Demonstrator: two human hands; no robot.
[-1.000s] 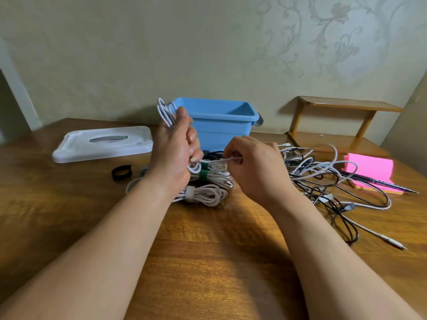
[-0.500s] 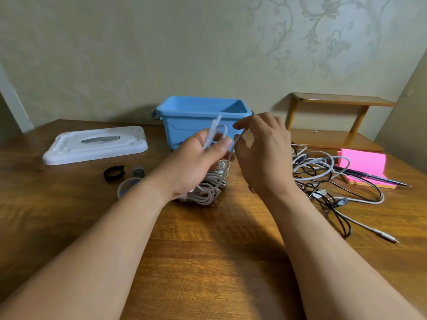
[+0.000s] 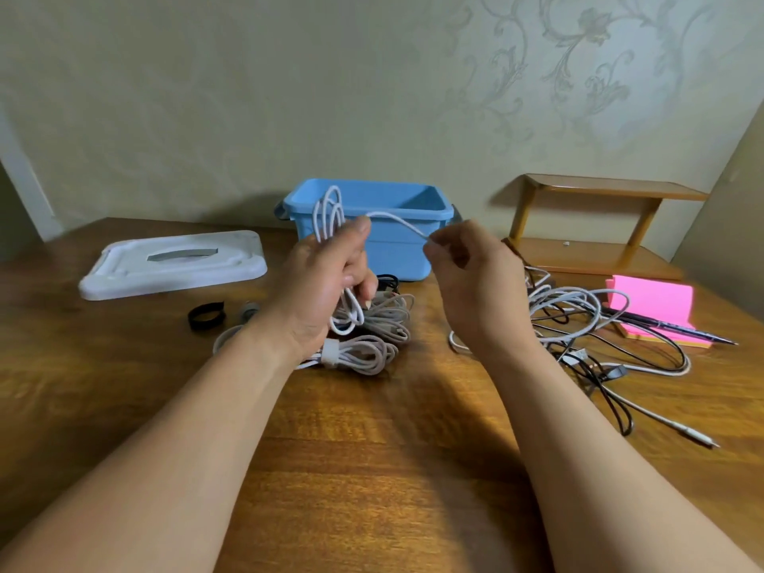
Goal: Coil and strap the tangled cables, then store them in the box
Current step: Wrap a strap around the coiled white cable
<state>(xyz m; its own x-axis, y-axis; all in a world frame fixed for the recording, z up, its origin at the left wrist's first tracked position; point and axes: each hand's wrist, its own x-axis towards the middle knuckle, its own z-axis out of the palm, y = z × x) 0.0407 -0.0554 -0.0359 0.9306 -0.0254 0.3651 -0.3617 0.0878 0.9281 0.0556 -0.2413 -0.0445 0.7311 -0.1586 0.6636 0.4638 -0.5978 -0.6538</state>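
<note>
My left hand [image 3: 326,279] grips a coil of white cable [image 3: 328,217], its loops sticking up above my thumb and hanging below my fingers. My right hand [image 3: 467,275] pinches the loose end of that same cable, which arcs between both hands in front of the open blue box [image 3: 413,213]. Under my left hand lie strapped white coils [image 3: 372,345] on the wooden table [image 3: 372,469]. A tangle of white and black cables [image 3: 587,324] lies to the right of my right hand.
The box's white lid [image 3: 173,262] lies at the back left. A black strap ring [image 3: 206,316] and a small grey ring [image 3: 248,310] sit near it. Pink sticky notes [image 3: 657,299] with a pen [image 3: 678,330] lie far right, before a small wooden shelf [image 3: 599,225].
My left hand rose with the coil, loops pointing up again. My right hand drew the loose end out to the right and now pinches it with its fingers curled.
</note>
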